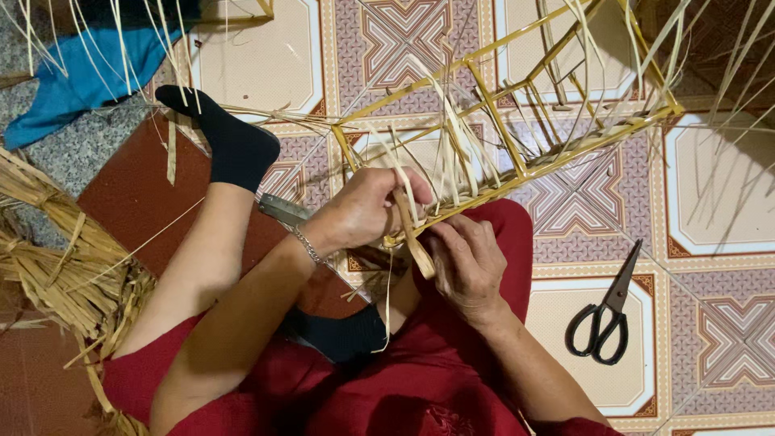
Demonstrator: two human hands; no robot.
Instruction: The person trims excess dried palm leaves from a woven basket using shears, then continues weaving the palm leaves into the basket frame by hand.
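A yellow wire frame (517, 121) lies tilted across my lap and the tiled floor, with pale straw strips (452, 153) woven and hanging through its bars. My left hand (367, 211) grips the frame's near corner and pinches a flat straw strip (413, 238) that runs down past it. My right hand (468, 262) lies just below, fingers curled against the same strip and the frame's lower bar. A thin bracelet circles my left wrist. I sit on the floor in red clothes and black socks.
Black scissors (605, 315) lie on the tiles to the right. A heap of dry straw (56, 266) sits at the left. A metal tool (282, 211) shows under my left forearm. Blue cloth (89, 73) lies at top left. My socked foot (226, 141) stretches up left.
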